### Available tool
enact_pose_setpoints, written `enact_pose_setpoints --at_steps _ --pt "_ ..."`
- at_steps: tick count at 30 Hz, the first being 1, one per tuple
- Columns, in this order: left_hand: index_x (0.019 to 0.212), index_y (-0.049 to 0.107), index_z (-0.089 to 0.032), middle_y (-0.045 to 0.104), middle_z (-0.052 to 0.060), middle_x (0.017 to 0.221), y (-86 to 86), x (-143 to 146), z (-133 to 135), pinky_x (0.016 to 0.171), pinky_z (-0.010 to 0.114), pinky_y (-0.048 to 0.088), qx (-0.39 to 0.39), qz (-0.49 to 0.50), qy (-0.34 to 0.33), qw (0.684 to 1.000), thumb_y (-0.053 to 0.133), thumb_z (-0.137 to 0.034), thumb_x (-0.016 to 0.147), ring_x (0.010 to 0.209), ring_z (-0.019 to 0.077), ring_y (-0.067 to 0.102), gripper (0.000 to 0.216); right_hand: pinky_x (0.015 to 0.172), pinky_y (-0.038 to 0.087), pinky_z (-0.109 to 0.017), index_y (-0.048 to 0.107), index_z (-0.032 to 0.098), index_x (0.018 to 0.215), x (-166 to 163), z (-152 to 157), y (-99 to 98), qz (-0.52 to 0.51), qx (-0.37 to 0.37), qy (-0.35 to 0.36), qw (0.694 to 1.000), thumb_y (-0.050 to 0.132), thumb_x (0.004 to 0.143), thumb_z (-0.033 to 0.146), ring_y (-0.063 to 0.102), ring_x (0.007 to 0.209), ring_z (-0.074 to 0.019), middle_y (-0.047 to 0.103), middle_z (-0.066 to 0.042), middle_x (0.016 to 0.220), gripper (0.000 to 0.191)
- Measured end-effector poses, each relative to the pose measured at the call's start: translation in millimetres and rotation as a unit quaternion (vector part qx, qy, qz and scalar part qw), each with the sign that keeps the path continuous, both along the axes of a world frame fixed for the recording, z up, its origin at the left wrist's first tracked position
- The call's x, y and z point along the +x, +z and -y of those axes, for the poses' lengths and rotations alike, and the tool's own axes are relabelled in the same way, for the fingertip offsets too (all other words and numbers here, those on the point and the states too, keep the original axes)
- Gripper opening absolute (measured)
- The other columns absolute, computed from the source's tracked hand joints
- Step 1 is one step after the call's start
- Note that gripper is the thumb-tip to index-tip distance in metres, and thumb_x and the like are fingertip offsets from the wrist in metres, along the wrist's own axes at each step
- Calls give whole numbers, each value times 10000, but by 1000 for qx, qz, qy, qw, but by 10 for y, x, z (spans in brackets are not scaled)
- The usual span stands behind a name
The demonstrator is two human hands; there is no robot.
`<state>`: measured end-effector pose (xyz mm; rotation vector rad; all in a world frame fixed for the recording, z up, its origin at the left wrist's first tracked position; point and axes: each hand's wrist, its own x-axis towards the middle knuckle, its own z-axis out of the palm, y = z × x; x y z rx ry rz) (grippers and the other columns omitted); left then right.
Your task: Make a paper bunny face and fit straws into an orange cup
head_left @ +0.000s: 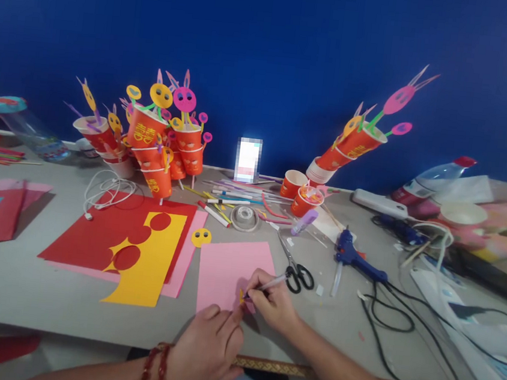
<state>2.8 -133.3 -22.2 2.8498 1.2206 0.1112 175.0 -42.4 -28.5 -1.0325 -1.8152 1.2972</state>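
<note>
A pink paper sheet (231, 269) lies on the grey table (35, 288) right in front of me. My right hand (271, 301) is closed on a pen (266, 286), its tip on a small yellow paper piece (241, 297) at the sheet's lower right. My left hand (207, 348) rests at the table's near edge with its fingers curled. Its fingertips press at the pink sheet's bottom edge beside the yellow piece.
Black-handled scissors (294, 270) and a blue glue gun (355, 258) with its black cord lie right of the sheet. Red and yellow paper (139, 247) with cut-out circles lies left. Orange paper cups (158, 144) with paper faces, a tape roll (244, 216), pens and a bottle (431, 178) stand behind.
</note>
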Motion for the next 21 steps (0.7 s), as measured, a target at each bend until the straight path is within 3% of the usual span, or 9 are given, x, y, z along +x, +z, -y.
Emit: enact_pose_setpoints --at_steps 8,21 --pt "1111 600 -100 613 216 1311 -9 2 -10 883 443 383 -11 13 -2 1000 644 -579 843 1060 300 627 551 497 400 -211 542 204 671 4 24 -10 24 5 12 1000 479 748 138 512 511 -122 558 34 562 119" --pt "1069 617 -96 635 219 1276 -19 11 -3 889 447 396 -9 24 -1 1000 672 -569 822 1028 298 644 537 511 398 -213 557 203 667 17 22 10 53 30 24 998 480 757 147 519 538 -128 576 21 588 131"
